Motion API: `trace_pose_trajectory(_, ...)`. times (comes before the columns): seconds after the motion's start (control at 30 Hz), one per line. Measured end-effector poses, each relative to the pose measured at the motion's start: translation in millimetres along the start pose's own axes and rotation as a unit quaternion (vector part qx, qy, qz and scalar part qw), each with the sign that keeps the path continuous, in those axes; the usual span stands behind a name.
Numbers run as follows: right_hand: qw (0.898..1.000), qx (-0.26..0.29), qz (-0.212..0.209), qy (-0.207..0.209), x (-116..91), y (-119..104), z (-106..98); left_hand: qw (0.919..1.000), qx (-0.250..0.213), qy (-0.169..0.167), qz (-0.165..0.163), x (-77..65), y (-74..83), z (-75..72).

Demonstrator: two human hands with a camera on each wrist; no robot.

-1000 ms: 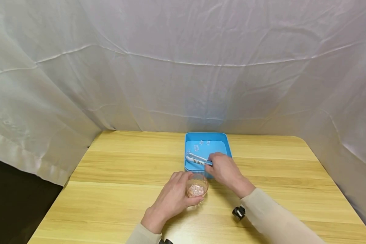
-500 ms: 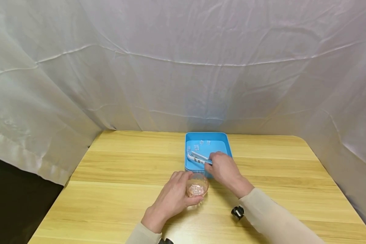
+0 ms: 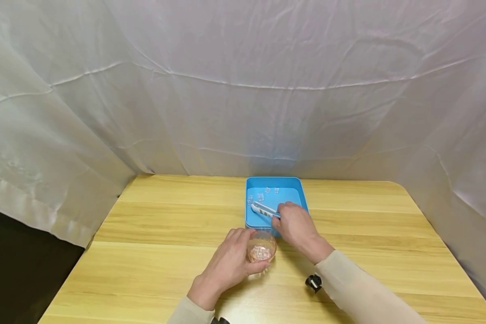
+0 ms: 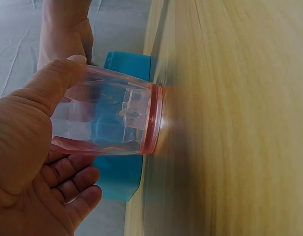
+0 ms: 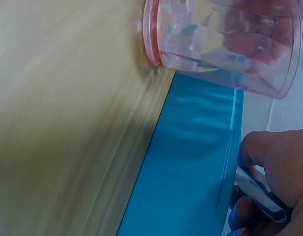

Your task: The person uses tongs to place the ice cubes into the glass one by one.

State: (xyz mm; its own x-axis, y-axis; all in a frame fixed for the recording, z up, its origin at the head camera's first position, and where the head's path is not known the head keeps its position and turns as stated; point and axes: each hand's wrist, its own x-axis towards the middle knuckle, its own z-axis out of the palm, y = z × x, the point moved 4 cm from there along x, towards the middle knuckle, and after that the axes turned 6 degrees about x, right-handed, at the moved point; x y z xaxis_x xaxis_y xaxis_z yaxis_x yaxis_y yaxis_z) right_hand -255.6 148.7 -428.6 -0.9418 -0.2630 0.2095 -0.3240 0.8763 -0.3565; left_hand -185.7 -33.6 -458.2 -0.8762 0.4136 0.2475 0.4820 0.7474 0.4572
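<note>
My left hand (image 3: 226, 263) holds a clear, pink-tinted plastic cup (image 3: 261, 245) upright on the table, thumb and fingers around its side. Several clear ice-like cubes (image 4: 134, 110) lie at the cup's bottom. Just beyond stands a blue square box (image 3: 288, 196), low-walled. Over its near wall reaches my right hand (image 3: 301, 228), gripping small white-and-blue tongs (image 3: 263, 210) with a dark pattern. Their tips point left inside the box, close to a clear cube (image 3: 249, 200) by the left wall. Other clear cubes (image 3: 261, 197) lie farther back in the box.
The wooden table (image 3: 158, 270) extends to both sides of the box. Behind it hangs a pale grey curtain (image 3: 243, 121), near the box's back wall. A black wrist device (image 3: 313, 282) hangs beneath my right sleeve.
The tongs' tips have shifted slightly right, away from the box's left wall, and the cube there shows more fully. My left hand and the cup have stayed in place.
</note>
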Motion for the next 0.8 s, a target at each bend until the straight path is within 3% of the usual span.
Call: trace_pose_trajectory(0.8, 1.0, 0.007, -0.003, 0.006, -15, 22, -16, 1.0, 0.001, 0.004, -0.002, 2.3, -1.2, 0.0)
